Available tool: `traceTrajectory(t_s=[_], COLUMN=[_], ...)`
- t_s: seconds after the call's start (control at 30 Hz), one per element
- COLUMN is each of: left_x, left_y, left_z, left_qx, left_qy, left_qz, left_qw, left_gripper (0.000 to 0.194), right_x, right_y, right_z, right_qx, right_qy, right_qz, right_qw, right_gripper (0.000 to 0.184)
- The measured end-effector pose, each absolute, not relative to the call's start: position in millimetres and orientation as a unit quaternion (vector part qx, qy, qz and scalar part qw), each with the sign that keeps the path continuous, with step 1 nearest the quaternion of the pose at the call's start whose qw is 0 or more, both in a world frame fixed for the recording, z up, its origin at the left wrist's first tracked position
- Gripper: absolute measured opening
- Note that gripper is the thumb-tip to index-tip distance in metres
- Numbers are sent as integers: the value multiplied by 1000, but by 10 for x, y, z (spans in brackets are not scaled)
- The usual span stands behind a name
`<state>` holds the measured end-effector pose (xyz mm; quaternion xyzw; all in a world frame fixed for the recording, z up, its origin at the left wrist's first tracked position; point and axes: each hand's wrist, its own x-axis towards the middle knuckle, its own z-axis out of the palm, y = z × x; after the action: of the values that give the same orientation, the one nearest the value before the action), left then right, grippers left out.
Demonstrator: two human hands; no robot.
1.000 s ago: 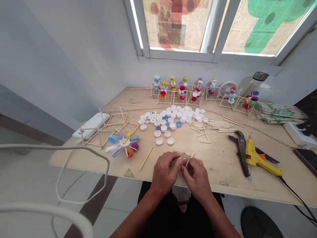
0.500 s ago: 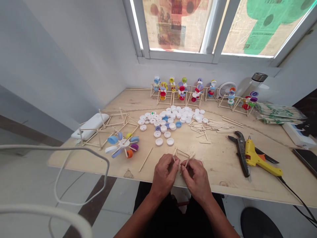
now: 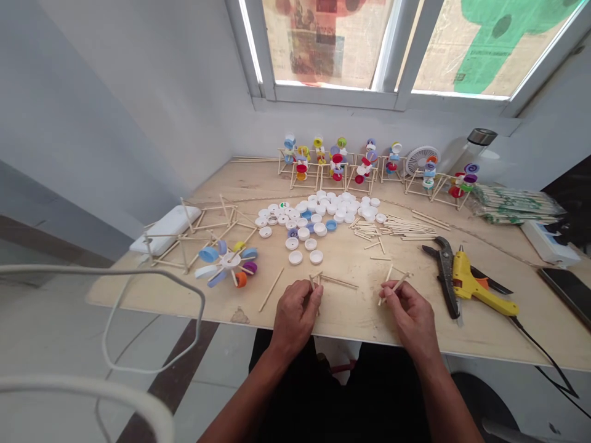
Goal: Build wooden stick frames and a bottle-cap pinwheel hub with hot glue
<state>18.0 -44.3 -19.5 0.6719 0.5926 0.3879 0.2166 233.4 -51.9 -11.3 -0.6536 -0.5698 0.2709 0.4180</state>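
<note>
Fingers L point(image 3: 310, 295) clamped on wood sticks point(image 3: 317, 282) | R fingers point(image 3: 390, 291) clamped on 2 sticks point(image 3: 401, 280)

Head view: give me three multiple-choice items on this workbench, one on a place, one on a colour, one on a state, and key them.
1. Where does the yellow glue gun lie?
A. Beside the pliers
B. On the window sill
C. On the bottle caps

2. What colour is the wheel's lowest cap on the wheel of bottle caps?
A. Green
B. Orange
C. Black

3. How are the left hand and right hand?
A. Clasped together
B. Both empty
C. Apart, each holding wooden sticks

Answers:
1. A, the gun lies next to the pliers.
2. B, that cap shows orange.
3. C, a gap separates the hands, sticks in each.
</note>
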Motion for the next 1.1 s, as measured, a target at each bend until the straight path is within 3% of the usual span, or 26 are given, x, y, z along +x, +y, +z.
traceTrajectory(t_s=[0.4, 0.73, 1.1], left_x=[173, 195, 226], left_y=[-454, -470, -475], left_z=[-233, -193, -238], left_qx=[673, 678, 699], left_qy=[588, 554, 563], left_qz=[393, 424, 405], left_qw=[218, 234, 176], left_gripper=[28, 23, 22], right_x=[2363, 2330, 2322], right_y=[-537, -559, -545], right_z=[-190, -277, -290], right_qx=[-609, -637, -654], right_qy=[-644, -633, -622], right_qz=[271, 170, 103], right_qw=[376, 406, 417], right_gripper=[27, 20, 19])
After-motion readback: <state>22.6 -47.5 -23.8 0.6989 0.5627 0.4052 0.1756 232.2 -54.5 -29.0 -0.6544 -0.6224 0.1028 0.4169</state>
